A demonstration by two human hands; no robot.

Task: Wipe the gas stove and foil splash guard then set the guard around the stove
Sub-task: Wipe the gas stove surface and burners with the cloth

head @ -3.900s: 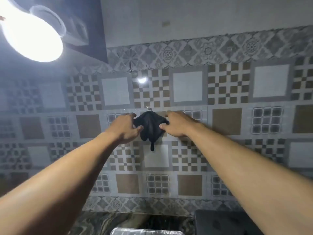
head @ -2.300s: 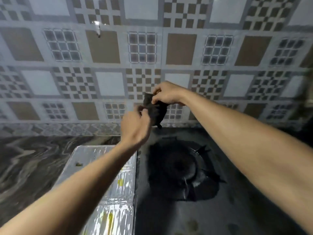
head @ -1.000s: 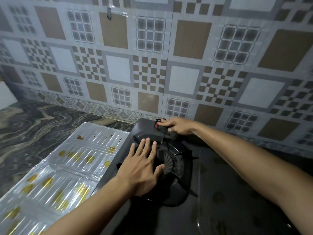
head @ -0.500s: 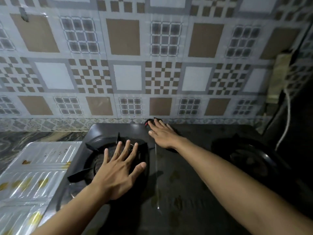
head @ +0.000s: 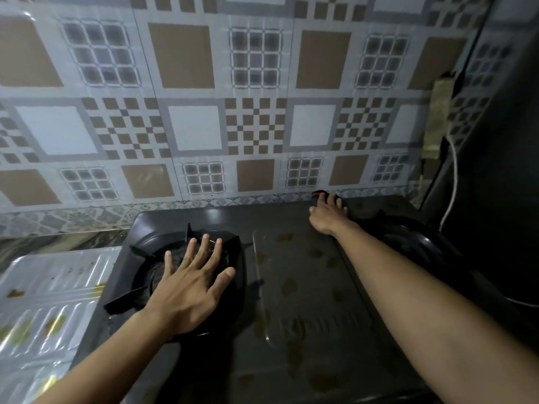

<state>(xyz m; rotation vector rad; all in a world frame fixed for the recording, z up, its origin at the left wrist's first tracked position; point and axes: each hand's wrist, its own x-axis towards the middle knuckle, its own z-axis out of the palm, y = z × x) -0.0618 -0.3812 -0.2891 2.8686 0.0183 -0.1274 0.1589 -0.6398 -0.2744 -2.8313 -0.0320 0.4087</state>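
We press our left hand (head: 191,282) flat, fingers spread, on the left burner grate (head: 137,275) of the gas stove (head: 294,290); it holds nothing. Our right hand (head: 328,214) reaches to the stove's back edge, palm down on a dark cloth (head: 339,199) with a red trim; only slivers of it show, so we cannot tell whether the fingers grip it or merely press it flat.

The foil splash guard (head: 46,304) lies flat on the counter (head: 58,243), just left of the stove, stained yellow and not yet set up.

Brownish spots mark the stove's dark top. We judge that the cloth could smear them rather than lift them, or snag on a grate prong and shift the grate. Our left forearm passes near the foil and could crumple it.

We see no readable brand or writing.
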